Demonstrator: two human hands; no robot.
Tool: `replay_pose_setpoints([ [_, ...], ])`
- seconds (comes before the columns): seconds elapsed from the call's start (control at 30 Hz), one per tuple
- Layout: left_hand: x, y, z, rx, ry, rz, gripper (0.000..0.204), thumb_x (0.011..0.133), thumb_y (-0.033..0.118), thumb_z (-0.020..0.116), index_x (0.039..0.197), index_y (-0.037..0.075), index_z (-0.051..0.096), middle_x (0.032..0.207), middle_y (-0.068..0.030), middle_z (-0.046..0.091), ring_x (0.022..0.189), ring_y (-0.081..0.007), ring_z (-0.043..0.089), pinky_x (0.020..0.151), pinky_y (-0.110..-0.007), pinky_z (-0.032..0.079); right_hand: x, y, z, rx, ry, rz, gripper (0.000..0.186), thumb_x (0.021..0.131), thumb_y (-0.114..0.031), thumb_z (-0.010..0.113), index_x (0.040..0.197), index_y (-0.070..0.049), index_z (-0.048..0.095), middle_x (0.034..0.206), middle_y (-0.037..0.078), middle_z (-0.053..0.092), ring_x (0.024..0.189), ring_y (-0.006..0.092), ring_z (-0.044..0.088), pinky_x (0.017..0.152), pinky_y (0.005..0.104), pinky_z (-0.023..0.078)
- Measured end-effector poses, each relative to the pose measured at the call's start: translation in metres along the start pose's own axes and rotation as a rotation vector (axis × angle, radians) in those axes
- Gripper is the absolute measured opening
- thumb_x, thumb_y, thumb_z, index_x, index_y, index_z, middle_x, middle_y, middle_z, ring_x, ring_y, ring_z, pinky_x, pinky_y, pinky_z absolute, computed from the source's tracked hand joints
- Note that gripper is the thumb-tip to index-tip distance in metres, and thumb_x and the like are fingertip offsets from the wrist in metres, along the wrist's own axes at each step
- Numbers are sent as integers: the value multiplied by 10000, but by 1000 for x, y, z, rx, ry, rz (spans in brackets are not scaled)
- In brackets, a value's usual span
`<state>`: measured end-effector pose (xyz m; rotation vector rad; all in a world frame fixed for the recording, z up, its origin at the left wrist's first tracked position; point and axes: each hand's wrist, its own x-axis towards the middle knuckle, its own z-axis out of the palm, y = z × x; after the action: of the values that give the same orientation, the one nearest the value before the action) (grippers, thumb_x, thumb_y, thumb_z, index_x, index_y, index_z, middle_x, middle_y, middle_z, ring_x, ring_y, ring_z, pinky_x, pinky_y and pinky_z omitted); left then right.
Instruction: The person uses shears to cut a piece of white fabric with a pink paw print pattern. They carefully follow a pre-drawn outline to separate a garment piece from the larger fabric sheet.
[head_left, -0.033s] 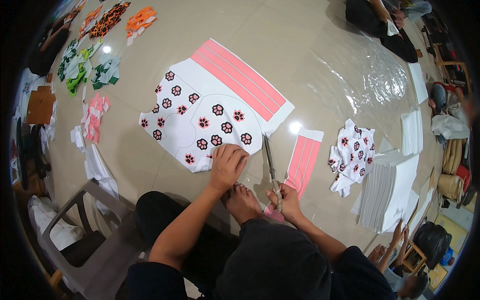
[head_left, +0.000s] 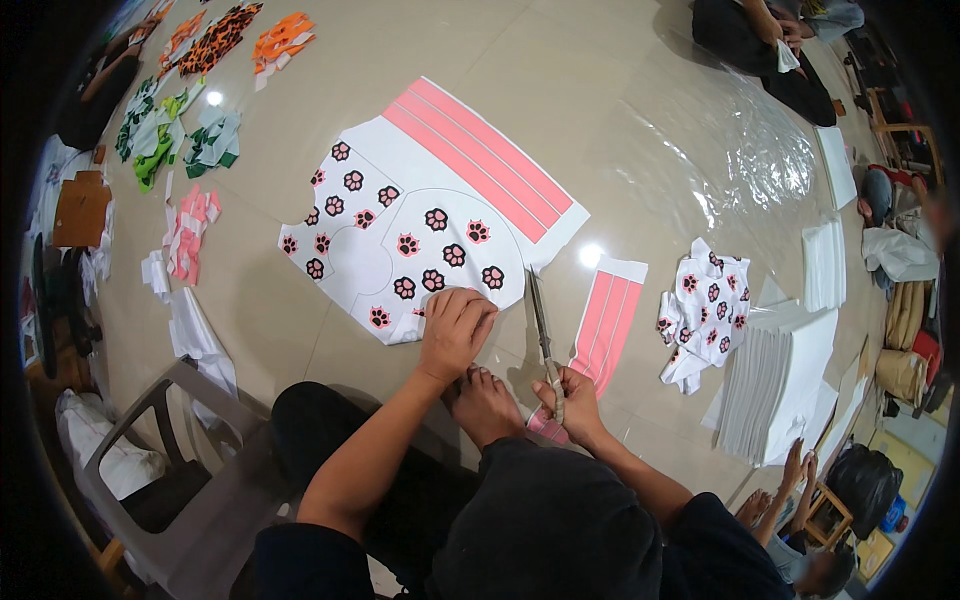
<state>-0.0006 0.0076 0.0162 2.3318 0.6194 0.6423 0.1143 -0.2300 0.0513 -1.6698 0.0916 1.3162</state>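
A white printed fabric sheet (head_left: 410, 215) lies on the floor, with black-and-pink paw prints, thin outlines of pattern pieces and pink stripes along its far edge. My left hand (head_left: 458, 332) is closed on the sheet's near edge, fingers bent over it. My right hand (head_left: 572, 398) grips the handles of long scissors (head_left: 541, 325), whose blades reach the sheet's right edge, beside the rounded outline. Just right of the scissors lies a separate pink-striped strip (head_left: 607, 318), its lower end passing near my right hand. My bare foot (head_left: 487, 408) rests below my left hand.
Paw-print pieces (head_left: 706, 312) and a stack of white sheets (head_left: 770, 380) sit at right, near clear plastic (head_left: 740, 150). Pink scraps (head_left: 188, 235), green scraps (head_left: 155, 140) and orange scraps (head_left: 282, 42) lie left. A grey chair (head_left: 215, 500) stands lower left; other people sit around the edges.
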Motion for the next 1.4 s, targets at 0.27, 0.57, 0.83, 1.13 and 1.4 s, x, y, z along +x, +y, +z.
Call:
replay_pose_setpoints([
  [0.27,2,4,-4,-32,8,-15,138,938,131,811,1053,116,735,1091,-24,685,1103,-265,648,986,-441,445,6,-6,6,-1,-23,28,245,1003,-142,855,935,-36,644,723,3,636,540,79,571,488,273,443],
  [0.57,3,4,-5,-56,11,-8,136,935,127,811,1049,117,738,1076,-21,686,1084,-260,649,979,-437,450,18,-10,10,-20,-42,-53,276,1011,-155,853,913,-52,617,737,8,644,541,86,568,486,274,440],
  [0.83,2,2,-6,-48,14,-2,121,941,128,812,1037,122,740,1067,-20,683,1070,-253,648,966,-434,453,24,-15,13,-27,-38,-56,303,1013,-155,854,889,-66,593,733,1,637,539,81,565,477,277,437],
  [1.13,3,4,-9,-44,7,0,111,945,134,809,1027,122,734,1059,-23,675,1068,-254,645,966,-432,450,24,-20,9,-36,-37,-52,294,1004,-152,861,867,-57,618,712,7,642,532,81,575,477,277,451],
  [1.4,4,4,-8,-57,6,-1,106,950,136,804,1026,116,732,1059,-27,679,1062,-261,648,969,-431,451,26,-20,7,-38,-43,-43,304,997,-167,870,865,-58,618,699,8,636,522,84,577,474,272,450],
])
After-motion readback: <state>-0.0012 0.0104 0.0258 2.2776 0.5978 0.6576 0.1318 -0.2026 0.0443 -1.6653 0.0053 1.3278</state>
